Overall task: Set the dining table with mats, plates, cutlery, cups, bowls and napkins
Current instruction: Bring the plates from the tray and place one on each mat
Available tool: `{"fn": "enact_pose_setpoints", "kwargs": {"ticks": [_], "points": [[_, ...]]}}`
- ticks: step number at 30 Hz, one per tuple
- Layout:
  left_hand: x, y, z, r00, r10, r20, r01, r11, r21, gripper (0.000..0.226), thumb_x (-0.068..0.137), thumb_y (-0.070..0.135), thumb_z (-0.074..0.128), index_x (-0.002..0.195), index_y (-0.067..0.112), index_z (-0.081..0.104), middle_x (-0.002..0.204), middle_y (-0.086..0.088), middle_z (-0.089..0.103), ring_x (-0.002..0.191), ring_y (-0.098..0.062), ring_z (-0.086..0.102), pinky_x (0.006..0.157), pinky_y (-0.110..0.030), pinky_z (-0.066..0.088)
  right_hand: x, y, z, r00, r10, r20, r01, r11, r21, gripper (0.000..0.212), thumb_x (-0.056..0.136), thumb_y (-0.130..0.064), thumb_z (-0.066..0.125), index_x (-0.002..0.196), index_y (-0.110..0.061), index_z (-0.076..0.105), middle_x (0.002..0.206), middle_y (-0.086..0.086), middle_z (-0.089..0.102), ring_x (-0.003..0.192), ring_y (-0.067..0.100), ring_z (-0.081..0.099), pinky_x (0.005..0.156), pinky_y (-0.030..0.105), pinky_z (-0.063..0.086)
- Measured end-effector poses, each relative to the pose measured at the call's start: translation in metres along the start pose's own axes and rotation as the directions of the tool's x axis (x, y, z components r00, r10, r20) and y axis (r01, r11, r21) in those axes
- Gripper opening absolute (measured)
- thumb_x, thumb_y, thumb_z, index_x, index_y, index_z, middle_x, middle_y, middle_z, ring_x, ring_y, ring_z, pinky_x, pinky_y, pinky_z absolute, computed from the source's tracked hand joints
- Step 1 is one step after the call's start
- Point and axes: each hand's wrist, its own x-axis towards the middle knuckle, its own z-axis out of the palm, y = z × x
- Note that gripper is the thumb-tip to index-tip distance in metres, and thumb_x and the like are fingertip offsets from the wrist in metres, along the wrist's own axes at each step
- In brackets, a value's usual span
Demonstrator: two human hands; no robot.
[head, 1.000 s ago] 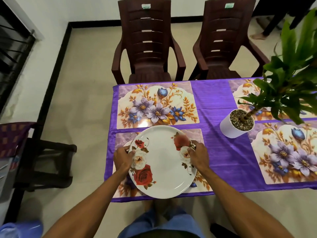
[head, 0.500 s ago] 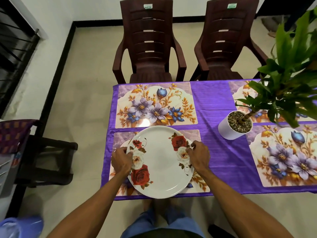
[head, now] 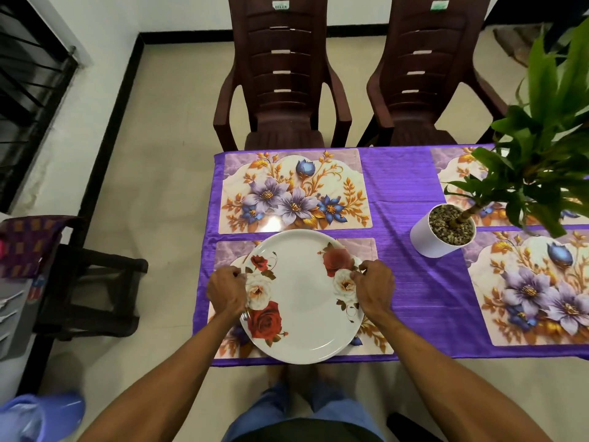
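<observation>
While the curled fingers (head: pixel 238 276) of the left hand (head: pixel 227 295) pinch the left rim of the plate (head: pixel 302 301), those of the right hand (head: pixel 373 290) pinch its right rim, thumbs on top. The plate is round, with no long axis. It faces up, with rose sprays to left and right. It sits over the near mat (head: pixel 366 250) at the table's (head: pixel 404 282) near-left corner, its near rim reaching the table's near edge. Whether it rests flat cannot be told. Compared with one second ago, plate and hands keep nearly the same place. Both forearms run in from the near edge, wrists straight, converging slightly. A second mat (head: pixel 294 191) lies beyond.
</observation>
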Motion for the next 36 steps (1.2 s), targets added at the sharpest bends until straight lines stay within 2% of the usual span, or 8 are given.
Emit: {"fn": "enact_pose_setpoints", "kwargs": {"ticks": [6, 16, 19, 22, 25, 30, 33, 36], "points": [[0.004, -0.003, -0.001, 1.000, 0.003, -0.018, -0.004, 1.000, -0.024, 0.016, 0.089, 0.014, 0.072, 0.099, 0.003, 0.077, 0.092, -0.014, 0.075, 0.082, -0.027, 0.068, 0.067, -0.028, 0.045, 0.002, -0.006, -0.002, 1.000, 0.003, -0.026, -0.002, 1.000, 0.018, 0.028, 0.085, -0.026, 0.078, 0.106, -0.008, 0.074, 0.107, 0.009, 0.071, 0.096, 0.027, 0.066, 0.087, 0.038, 0.052], [0.036, 0.032, -0.021, 0.992, 0.082, -0.091, -0.101, 0.968, -0.231, 0.015, 0.087, 0.010, 0.072, 0.101, 0.004, 0.075, 0.095, -0.013, 0.075, 0.085, -0.027, 0.068, 0.077, -0.025, 0.044, 0.035, -0.022, -0.027, 0.986, -0.165, -0.038, 0.169, 0.956, 0.241, 0.015, 0.088, -0.023, 0.070, 0.092, -0.012, 0.061, 0.082, 0.000, 0.066, 0.077, 0.024, 0.061, 0.066, 0.035, 0.043], [0.052, 0.061, -0.026, 0.996, 0.046, -0.077, -0.073, 0.915, -0.396, 0.023, 0.089, 0.008, 0.068, 0.111, 0.006, 0.073, 0.103, -0.007, 0.073, 0.092, -0.022, 0.068, 0.081, -0.025, 0.048, 0.057, -0.038, -0.033, 0.984, -0.180, 0.003, 0.169, 0.925, 0.340, 0.011, 0.098, -0.022, 0.058, 0.095, -0.016, 0.050, 0.079, 0.003, 0.061, 0.074, 0.025, 0.056, 0.059, 0.033, 0.035], [0.078, 0.083, -0.025, 0.997, 0.008, 0.072, 0.038, 0.788, -0.614, 0.034, 0.089, 0.000, 0.066, 0.123, 0.007, 0.067, 0.109, 0.002, 0.067, 0.096, -0.015, 0.066, 0.082, -0.026, 0.054, 0.087, -0.053, -0.032, 0.985, -0.172, 0.020, 0.143, 0.874, 0.464, 0.012, 0.100, -0.029, 0.052, 0.096, -0.022, 0.044, 0.080, 0.010, 0.060, 0.068, 0.022, 0.053, 0.058, 0.035, 0.043], [0.116, 0.089, -0.019, 0.979, -0.024, 0.202, 0.167, 0.661, -0.732, 0.050, 0.085, -0.015, 0.058, 0.130, 0.007, 0.060, 0.117, -0.006, 0.068, 0.105, -0.025, 0.068, 0.087, -0.042, 0.059, 0.120, -0.067, -0.032, 0.988, -0.150, 0.041, 0.108, 0.853, 0.511, 0.013, 0.100, -0.027, 0.055, 0.097, -0.020, 0.044, 0.072, 0.003, 0.059, 0.057, 0.015, 0.048, 0.055, 0.042, 0.048], [0.161, 0.107, -0.004, 0.967, -0.035, 0.251, 0.215, 0.633, -0.743, 0.057, 0.085, -0.023, 0.044, 0.133, 0.005, 0.057, 0.108, -0.006, 0.069, 0.098, -0.025, 0.070, 0.079, -0.040, 0.061, 0.160, -0.102, -0.028, 0.990, -0.114, 0.085, 0.044, 0.814, 0.579, 0.016, 0.099, -0.018, 0.057, 0.092, -0.028, 0.048, 0.086, 0.010, 0.068, 0.062, 0.013, 0.060, 0.051, 0.027, 0.046], [0.193, 0.113, 0.009, 0.963, -0.061, 0.261, 0.242, 0.616, -0.750, 0.051, 0.086, -0.022, 0.043, 0.127, 0.003, 0.061, 0.114, -0.012, 0.070, 0.102, -0.029, 0.070, 0.085, -0.046, 0.060, 0.179, -0.120, -0.019, 0.989, -0.092, 0.114, 0.016, 0.842, 0.539, 0.013, 0.097, -0.009, 0.056, 0.105, -0.019, 0.057, 0.089, 0.000, 0.067, 0.069, 0.004, 0.061, 0.051, 0.019, 0.051], [0.216, 0.117, 0.022, 0.957, -0.062, 0.284, 0.261, 0.616, -0.743, 0.037, 0.092, -0.012, 0.049, 0.123, 0.003, 0.065, 0.115, -0.012, 0.071, 0.101, -0.028, 0.071, 0.086, -0.047, 0.060, 0.196, -0.131, -0.009, 0.990, -0.070, 0.122, -0.002, 0.860, 0.510, 0.030, 0.092, -0.001, 0.057, 0.119, -0.012, 0.061, 0.099, -0.001, 0.065, 0.084, 0.013, 0.062, 0.051, 0.004, 0.042]]}}
